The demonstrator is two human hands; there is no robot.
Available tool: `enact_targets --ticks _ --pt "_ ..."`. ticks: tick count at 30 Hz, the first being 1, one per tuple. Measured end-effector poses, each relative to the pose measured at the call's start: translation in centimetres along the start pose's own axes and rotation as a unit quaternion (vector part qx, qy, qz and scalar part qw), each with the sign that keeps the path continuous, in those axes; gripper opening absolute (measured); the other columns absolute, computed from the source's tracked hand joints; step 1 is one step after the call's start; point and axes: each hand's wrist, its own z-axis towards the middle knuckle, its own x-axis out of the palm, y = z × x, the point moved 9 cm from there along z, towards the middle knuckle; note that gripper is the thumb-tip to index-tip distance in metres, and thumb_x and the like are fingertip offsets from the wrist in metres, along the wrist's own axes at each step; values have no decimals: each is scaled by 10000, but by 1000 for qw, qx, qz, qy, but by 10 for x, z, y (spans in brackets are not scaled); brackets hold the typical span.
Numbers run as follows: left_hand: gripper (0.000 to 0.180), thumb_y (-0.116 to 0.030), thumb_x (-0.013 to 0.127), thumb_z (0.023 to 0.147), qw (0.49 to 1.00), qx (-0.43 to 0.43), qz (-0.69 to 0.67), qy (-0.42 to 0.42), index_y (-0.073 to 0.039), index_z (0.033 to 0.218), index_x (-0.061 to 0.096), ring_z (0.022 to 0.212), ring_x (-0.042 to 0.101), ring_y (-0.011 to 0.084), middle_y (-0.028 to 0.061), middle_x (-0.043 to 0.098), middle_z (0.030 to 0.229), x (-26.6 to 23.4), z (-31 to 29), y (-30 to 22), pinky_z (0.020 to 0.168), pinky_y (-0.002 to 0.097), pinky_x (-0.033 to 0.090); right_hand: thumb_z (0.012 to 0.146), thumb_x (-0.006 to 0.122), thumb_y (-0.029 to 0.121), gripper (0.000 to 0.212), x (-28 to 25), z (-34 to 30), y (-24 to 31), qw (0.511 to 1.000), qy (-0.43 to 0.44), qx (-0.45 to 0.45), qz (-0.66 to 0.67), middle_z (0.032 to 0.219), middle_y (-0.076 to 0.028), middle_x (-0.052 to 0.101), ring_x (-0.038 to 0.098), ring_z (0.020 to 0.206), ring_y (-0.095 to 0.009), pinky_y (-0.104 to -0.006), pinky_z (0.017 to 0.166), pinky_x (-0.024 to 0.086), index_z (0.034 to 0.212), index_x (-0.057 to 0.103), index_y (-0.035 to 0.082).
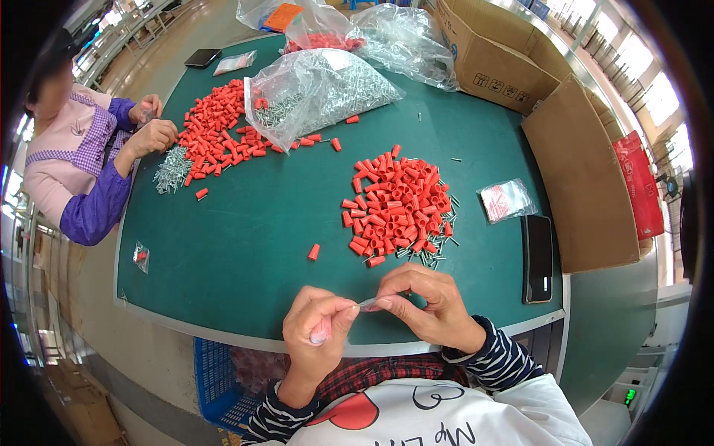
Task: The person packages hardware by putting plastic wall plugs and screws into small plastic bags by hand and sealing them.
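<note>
A small clear plastic bag point(370, 304) is held at the middle of the table's near edge. The left hand point(306, 327) pinches one end with thumb and forefinger, its other fingers curled over something pinkish, too hidden to name. The right hand point(439, 305) grips the other end between thumb and forefinger.

Just beyond the hands, right of the table's middle, lies a heap of red plastic caps point(394, 201), with silver screws point(452, 212) spilling from its right and near sides. One loose cap point(314, 252) lies left of the heap.

Near the right edge lie a flat clear packet point(506, 201) and, closer to the near right corner, a black smartphone point(537, 256). A small filled bag point(141, 257) lies by the left edge, toward the near left corner.

Towards the far edge, a large bag of screws point(327, 89) adjoins a second cap heap point(219, 126). At the left edge, a co-worker's hands point(155, 137) are beside that heap. Cardboard cartons point(584, 175) stand along the right edge.
</note>
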Motion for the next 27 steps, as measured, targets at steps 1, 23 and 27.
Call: enact_targets --ticks 1,23,27 --pt "116 -54 773 824 1000 1 1 -5 -5 879 683 699 514 123 47 568 803 0 1 -1 607 246 409 871 702 87 62 -1 2 1 1000 1 -7 -3 857 -66 667 627 808 -226 -333 741 480 898 678 37" --pt "115 -64 776 801 982 -70 137 -109 22 821 701 702 521 102 30 558 790 -91 -7 -2 624 252 417 882 688 95 106 14 16 23 998 0 -69 -8 924 -87 677 645 860 -262 -362 765 501 974 679 42" --pt "178 -110 691 902 947 -98 245 -185 53 971 708 726 496 105 15 528 783 -131 -16 11 647 240 387 868 701 83 110 14 15 8 999 21 -35 7 918 -95 683 653 829 -261 -359 738 509 967 689 37"
